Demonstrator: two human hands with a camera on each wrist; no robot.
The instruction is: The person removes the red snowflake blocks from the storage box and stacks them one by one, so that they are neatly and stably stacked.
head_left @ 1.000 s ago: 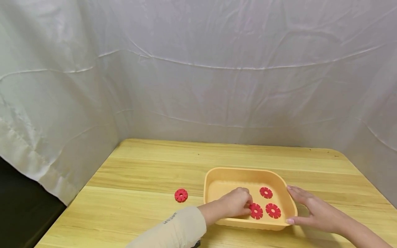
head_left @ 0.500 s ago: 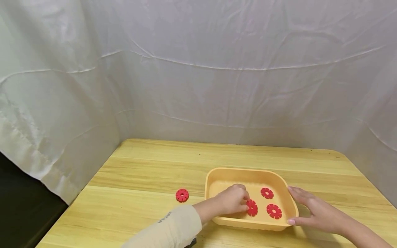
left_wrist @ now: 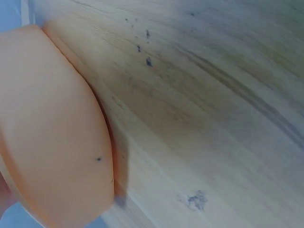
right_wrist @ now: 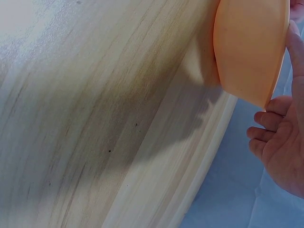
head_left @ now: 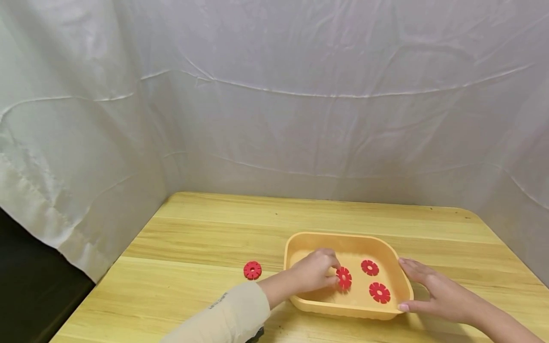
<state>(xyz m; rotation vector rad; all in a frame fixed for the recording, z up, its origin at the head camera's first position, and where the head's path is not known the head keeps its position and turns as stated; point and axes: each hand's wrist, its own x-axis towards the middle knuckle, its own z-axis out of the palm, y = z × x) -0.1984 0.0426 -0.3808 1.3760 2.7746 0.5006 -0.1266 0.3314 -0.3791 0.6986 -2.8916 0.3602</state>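
Note:
In the head view, my left hand (head_left: 315, 270) reaches into an orange plastic basin (head_left: 360, 312) and pinches a red notched disc (head_left: 345, 281) by its left edge. The disc is tilted. To its right, two more red discs lie on the basin floor, an upper disc (head_left: 370, 267) and a lower disc (head_left: 379, 293). My right hand (head_left: 442, 295) holds the basin's right end, thumb at the near corner and fingers at the far side. The right wrist view shows this hand (right_wrist: 285, 147) at the rim of the basin (right_wrist: 249, 47). The left wrist view misses the left fingertips.
Left of the basin, another red disc (head_left: 252, 270) lies on the wooden table (head_left: 193, 247). White cloth (head_left: 300, 119) hangs behind and along the sides. Something dark shows beneath the left sleeve (head_left: 231, 314).
My left hand has drawn the pinched disc left and slightly away from me, apart from the other two discs. My right hand has kept its place on the basin.

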